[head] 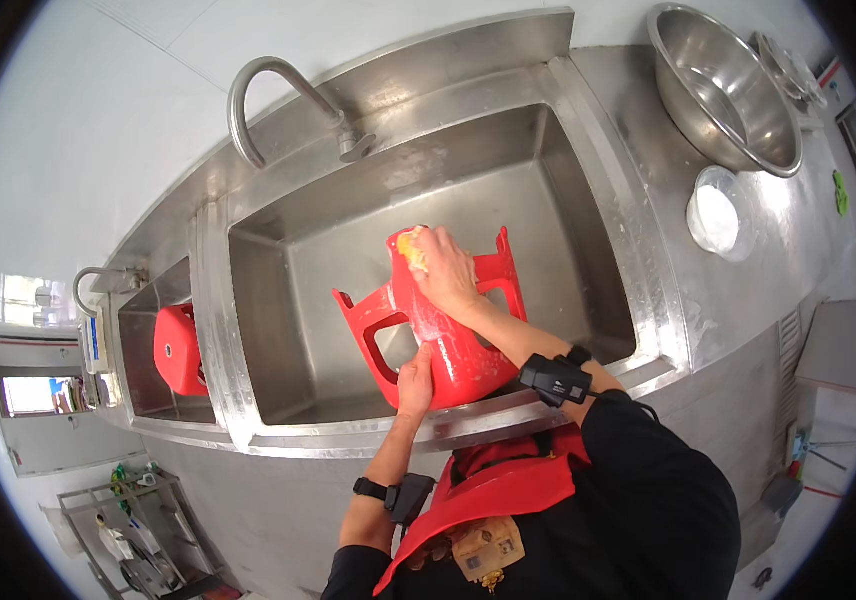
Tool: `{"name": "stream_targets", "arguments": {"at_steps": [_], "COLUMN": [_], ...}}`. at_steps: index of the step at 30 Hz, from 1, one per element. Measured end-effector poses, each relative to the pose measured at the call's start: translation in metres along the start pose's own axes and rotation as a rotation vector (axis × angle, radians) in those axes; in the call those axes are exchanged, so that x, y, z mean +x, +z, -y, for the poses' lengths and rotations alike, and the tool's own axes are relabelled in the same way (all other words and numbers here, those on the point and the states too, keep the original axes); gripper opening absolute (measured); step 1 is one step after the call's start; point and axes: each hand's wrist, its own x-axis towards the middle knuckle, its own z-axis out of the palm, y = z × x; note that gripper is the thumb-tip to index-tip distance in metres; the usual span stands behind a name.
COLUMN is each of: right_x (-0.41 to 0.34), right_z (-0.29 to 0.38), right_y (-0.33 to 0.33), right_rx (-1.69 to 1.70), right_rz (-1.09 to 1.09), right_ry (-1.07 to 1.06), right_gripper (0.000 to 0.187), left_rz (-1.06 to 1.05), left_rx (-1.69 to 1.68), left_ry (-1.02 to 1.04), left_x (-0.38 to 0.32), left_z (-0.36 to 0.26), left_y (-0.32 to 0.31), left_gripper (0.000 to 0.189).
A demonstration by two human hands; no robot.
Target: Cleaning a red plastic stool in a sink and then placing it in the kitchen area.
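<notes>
A red plastic stool point(443, 330) lies tilted on its side in the large stainless steel sink point(338, 277), its legs pointing away from me and white suds on its surface. My left hand point(417, 381) grips the near edge of the stool, the thumb on top. With my right hand point(444, 271) I press a yellow sponge point(411, 250) against a far leg of the stool. Part of the sponge is hidden under the fingers. A second red stool point(179, 349) stands in the smaller sink at the left.
A curved faucet point(278, 67) rises behind the large sink, and another faucet point(87, 281) behind the small one. On the right counter are a large steel basin point(728, 90), a clear tub of white material point(717, 217) and a green item point(840, 193). A metal rack point(135, 525) stands lower left.
</notes>
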Motion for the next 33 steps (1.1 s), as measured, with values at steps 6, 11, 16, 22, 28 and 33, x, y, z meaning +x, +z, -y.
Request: {"name": "stream_targets", "arguments": {"at_steps": [6, 11, 16, 22, 28, 33], "right_x": [0.001, -0.044, -0.026, -0.013, -0.020, -0.009], "right_z": [-0.042, -0.003, -0.060, -0.085, -0.025, -0.085], "right_y": [0.010, 0.009, 0.019, 0.027, 0.039, 0.018], "right_rx": [-0.023, -0.099, 0.010, -0.009, 0.114, 0.170], "right_rz": [-0.075, -0.009, -0.122, -0.111, -0.086, -0.148], "right_ry": [0.121, -0.118, 0.225, 0.187, -0.062, 0.330], "right_gripper": [0.035, 0.037, 0.032, 0.025, 0.029, 0.026], "left_rz": [-0.050, -0.066, -0.169, -0.076, -0.133, -0.089], "left_rx": [-0.194, -0.218, -0.327, -0.339, -0.284, -0.269], "left_ry": [-0.022, -0.106, -0.077, -0.098, -0.101, -0.073], "left_x": [0.000, -0.003, 0.004, 0.007, 0.005, 0.003], "left_z": [0.004, -0.001, 0.004, 0.004, -0.001, -0.009], "left_y": [0.000, -0.009, -0.014, -0.023, -0.026, -0.016], "left_gripper": [0.046, 0.046, 0.047, 0.047, 0.047, 0.044]}}
